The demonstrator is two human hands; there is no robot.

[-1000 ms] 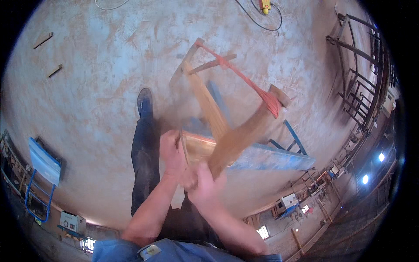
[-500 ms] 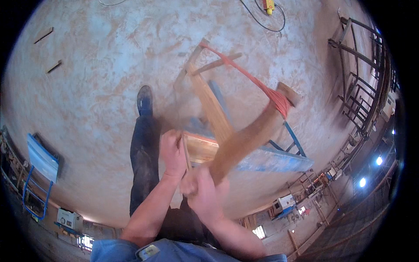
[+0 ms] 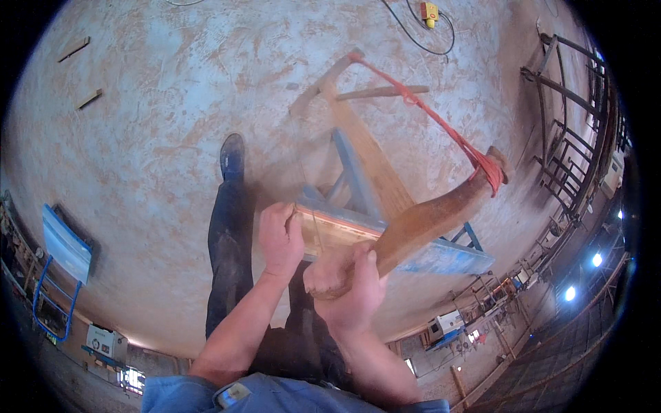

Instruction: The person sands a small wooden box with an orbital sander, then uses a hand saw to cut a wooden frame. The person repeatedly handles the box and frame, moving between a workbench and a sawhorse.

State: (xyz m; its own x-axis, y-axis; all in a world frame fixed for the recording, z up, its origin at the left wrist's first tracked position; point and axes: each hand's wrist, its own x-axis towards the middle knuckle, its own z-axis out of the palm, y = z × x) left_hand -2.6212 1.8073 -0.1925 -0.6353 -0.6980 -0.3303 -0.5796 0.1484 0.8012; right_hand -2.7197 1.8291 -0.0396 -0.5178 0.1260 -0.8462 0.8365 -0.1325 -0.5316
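Observation:
My right hand [image 3: 348, 282] is closed around the lower end of the thick, curved end arm of a wooden frame saw [image 3: 441, 220]. Red cord [image 3: 447, 127] is strung between the saw's two end arms, with a wooden stick caught in it. A wooden beam joins the arms, and the thin blade shows only as a faint line at the board. My left hand [image 3: 281, 241] is closed at the left end of a light wooden board [image 3: 337, 237], its fingertips partly hidden. The board lies along a blue bench [image 3: 447, 258], left of the saw's near arm.
Two small wood scraps [image 3: 89, 98] lie on the floor at far left. A yellow switch box [image 3: 429, 14] with black cable is at the top. Dark metal frames [image 3: 564, 89] stand at right. A blue-framed chair [image 3: 65, 248] stands at left. My leg and shoe [image 3: 233, 158] are beside the bench.
The saw and my right hand have shifted to the right, and the saw's far end has moved right and slightly up. My left hand stays at the board's end, nearly still.

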